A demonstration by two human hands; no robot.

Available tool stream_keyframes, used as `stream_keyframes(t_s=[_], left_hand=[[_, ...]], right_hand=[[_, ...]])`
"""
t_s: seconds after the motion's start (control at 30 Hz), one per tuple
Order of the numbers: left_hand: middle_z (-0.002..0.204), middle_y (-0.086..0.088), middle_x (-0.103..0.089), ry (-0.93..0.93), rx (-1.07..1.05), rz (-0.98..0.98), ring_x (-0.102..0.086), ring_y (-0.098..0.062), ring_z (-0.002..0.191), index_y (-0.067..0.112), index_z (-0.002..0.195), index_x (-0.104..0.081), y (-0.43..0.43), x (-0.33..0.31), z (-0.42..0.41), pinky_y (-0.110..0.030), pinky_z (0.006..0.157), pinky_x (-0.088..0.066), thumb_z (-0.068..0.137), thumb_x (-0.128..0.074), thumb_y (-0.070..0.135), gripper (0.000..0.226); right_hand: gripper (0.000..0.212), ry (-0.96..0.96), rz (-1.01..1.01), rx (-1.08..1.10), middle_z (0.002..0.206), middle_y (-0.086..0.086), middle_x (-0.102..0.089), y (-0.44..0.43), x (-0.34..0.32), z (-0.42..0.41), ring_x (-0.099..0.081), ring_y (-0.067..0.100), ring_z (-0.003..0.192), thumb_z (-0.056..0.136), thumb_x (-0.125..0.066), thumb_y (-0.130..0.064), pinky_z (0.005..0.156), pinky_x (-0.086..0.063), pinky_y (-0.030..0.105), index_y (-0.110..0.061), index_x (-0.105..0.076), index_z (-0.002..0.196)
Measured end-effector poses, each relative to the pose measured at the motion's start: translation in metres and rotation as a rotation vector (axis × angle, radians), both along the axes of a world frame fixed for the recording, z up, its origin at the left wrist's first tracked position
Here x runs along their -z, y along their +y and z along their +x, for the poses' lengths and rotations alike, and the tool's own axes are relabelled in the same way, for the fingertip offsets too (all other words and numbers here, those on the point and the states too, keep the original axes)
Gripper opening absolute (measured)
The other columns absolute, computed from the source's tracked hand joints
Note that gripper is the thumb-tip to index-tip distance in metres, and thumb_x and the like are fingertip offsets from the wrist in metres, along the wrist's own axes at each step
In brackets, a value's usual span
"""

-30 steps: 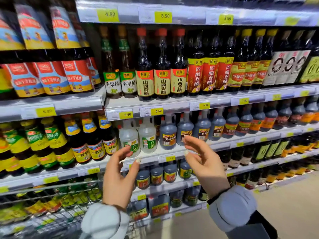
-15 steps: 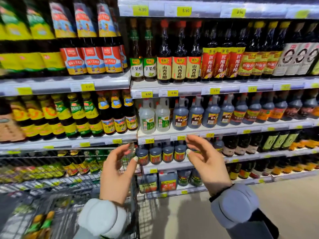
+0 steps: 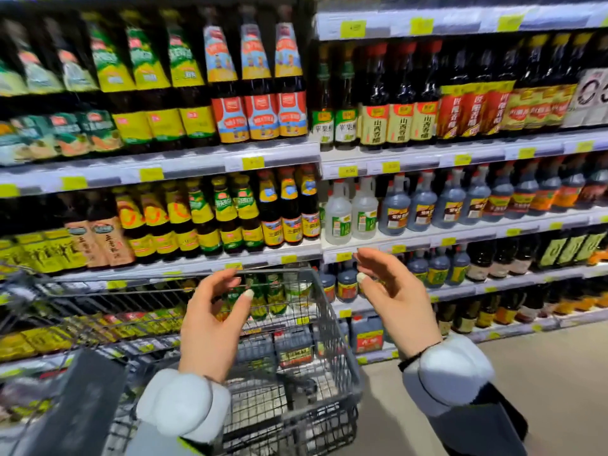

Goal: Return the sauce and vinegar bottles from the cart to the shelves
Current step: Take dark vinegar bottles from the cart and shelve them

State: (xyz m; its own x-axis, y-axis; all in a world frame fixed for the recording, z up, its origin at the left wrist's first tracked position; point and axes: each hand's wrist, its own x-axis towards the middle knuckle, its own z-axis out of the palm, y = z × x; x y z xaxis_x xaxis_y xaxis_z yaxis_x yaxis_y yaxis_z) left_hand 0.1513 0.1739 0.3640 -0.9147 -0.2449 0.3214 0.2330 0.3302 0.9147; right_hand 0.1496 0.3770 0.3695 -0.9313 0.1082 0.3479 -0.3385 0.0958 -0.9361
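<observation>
A grey wire shopping cart (image 3: 332, 327) stands in front of me at the lower left, against the shelves. My left hand (image 3: 214, 327) hovers over the cart's basket, fingers apart and holding nothing. My right hand (image 3: 398, 304) is raised to the right of the cart, in front of the shelf with clear vinegar jugs (image 3: 350, 212), also open with nothing in it. Through the cart's mesh I see green-labelled bottles (image 3: 268, 296), but I cannot tell whether they are in the cart or on the shelf behind. The cart's inside is mostly hidden by my arm.
Several shelves (image 3: 427, 156) packed with dark sauce and vinegar bottles fill the view, with yellow price tags (image 3: 252, 163) on the edges. A dark flap (image 3: 79, 403) of the cart sits at the lower left. The beige aisle floor (image 3: 552, 373) lies at the lower right.
My view has swung left and down, bringing the cart into sight. Both hands stay open and have lowered slightly, the left one now over the cart.
</observation>
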Motion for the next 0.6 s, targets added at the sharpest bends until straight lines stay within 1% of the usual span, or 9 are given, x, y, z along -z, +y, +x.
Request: stream_keyframes(t_s=[0.07,0.13,0.17,0.23,0.3,0.4,0.5,0.53,0.6], left_hand=[[0.099,0.003,-0.059,0.008,0.004,-0.007,-0.056,-0.010,0.095,0.027,0.102,-0.052,-0.024,0.000,0.003,-0.037,0.096,-0.046,0.083,-0.061,0.007,0.029],[0.101,0.002,-0.058,0.012,0.000,-0.020,-0.052,0.005,0.089,0.024,0.105,-0.051,-0.068,0.000,0.009,-0.009,0.080,-0.043,0.083,-0.060,0.008,0.028],[0.101,0.001,-0.058,0.003,0.002,-0.028,-0.050,0.008,0.086,0.023,0.105,-0.051,-0.071,0.000,0.010,0.000,0.071,-0.040,0.083,-0.060,0.007,0.028],[0.099,0.000,-0.058,0.006,-0.018,-0.035,-0.051,0.007,0.085,0.023,0.104,-0.051,-0.092,0.002,0.013,0.006,0.063,-0.036,0.083,-0.060,0.006,0.028],[0.096,0.002,-0.059,-0.011,-0.032,-0.026,-0.054,-0.002,0.087,0.026,0.101,-0.053,-0.122,0.010,0.017,0.001,0.070,-0.037,0.083,-0.060,0.007,0.028],[0.093,0.006,-0.060,-0.031,-0.073,0.023,-0.055,-0.016,0.093,0.036,0.093,-0.053,-0.156,0.026,0.019,-0.024,0.083,-0.039,0.082,-0.061,0.006,0.032],[0.092,0.005,-0.059,-0.069,-0.089,0.009,-0.054,-0.019,0.096,0.026,0.099,-0.054,-0.171,0.035,0.021,-0.028,0.086,-0.037,0.082,-0.061,0.006,0.027],[0.093,0.003,-0.059,-0.091,-0.105,0.008,-0.054,-0.019,0.096,0.026,0.099,-0.054,-0.176,0.038,0.020,-0.029,0.087,-0.037,0.082,-0.061,0.006,0.027],[0.096,-0.002,-0.060,-0.119,-0.114,0.005,-0.055,-0.020,0.097,0.036,0.093,-0.053,-0.184,0.043,0.019,-0.031,0.090,-0.039,0.082,-0.062,0.007,0.032]], right_hand=[[0.034,-0.002,0.024,0.003,0.099,-0.016,-0.055,-0.022,0.001,0.003,-0.051,-0.007,0.096,0.087,-0.049,0.004,0.075,-0.043,-0.002,-0.027,-0.050,0.102],[0.033,-0.010,0.031,-0.009,0.101,-0.011,-0.056,-0.064,0.001,0.004,-0.053,-0.002,0.096,0.087,-0.049,0.003,0.075,-0.043,-0.002,-0.025,-0.051,0.104],[0.032,-0.004,0.025,-0.008,0.102,-0.009,-0.057,-0.068,0.000,0.005,-0.053,0.001,0.097,0.087,-0.050,0.003,0.075,-0.043,-0.002,-0.025,-0.051,0.104],[0.032,-0.010,0.036,-0.015,0.104,-0.005,-0.057,-0.086,0.001,0.007,-0.053,0.006,0.099,0.088,-0.050,0.001,0.074,-0.042,-0.003,-0.028,-0.051,0.102],[0.032,-0.046,0.066,-0.027,0.103,-0.008,-0.056,-0.112,0.006,0.006,-0.053,0.005,0.099,0.088,-0.050,-0.002,0.074,-0.041,-0.003,-0.031,-0.050,0.101],[0.036,-0.094,0.096,-0.065,0.104,-0.009,-0.056,-0.144,0.016,0.005,-0.053,0.005,0.102,0.088,-0.050,-0.002,0.076,-0.041,-0.004,-0.036,-0.049,0.098],[0.036,-0.139,0.110,-0.095,0.106,-0.007,-0.056,-0.157,0.022,0.001,-0.053,0.008,0.105,0.089,-0.049,-0.001,0.078,-0.043,0.000,-0.036,-0.049,0.098],[0.034,-0.154,0.110,-0.097,0.107,-0.006,-0.056,-0.161,0.025,-0.003,-0.054,0.009,0.104,0.089,-0.049,-0.001,0.081,-0.045,0.005,-0.033,-0.050,0.100],[0.032,-0.199,0.072,-0.085,0.105,-0.002,-0.056,-0.169,0.031,-0.007,-0.059,0.016,0.093,0.089,-0.048,0.002,0.087,-0.049,0.023,-0.026,-0.050,0.103]])
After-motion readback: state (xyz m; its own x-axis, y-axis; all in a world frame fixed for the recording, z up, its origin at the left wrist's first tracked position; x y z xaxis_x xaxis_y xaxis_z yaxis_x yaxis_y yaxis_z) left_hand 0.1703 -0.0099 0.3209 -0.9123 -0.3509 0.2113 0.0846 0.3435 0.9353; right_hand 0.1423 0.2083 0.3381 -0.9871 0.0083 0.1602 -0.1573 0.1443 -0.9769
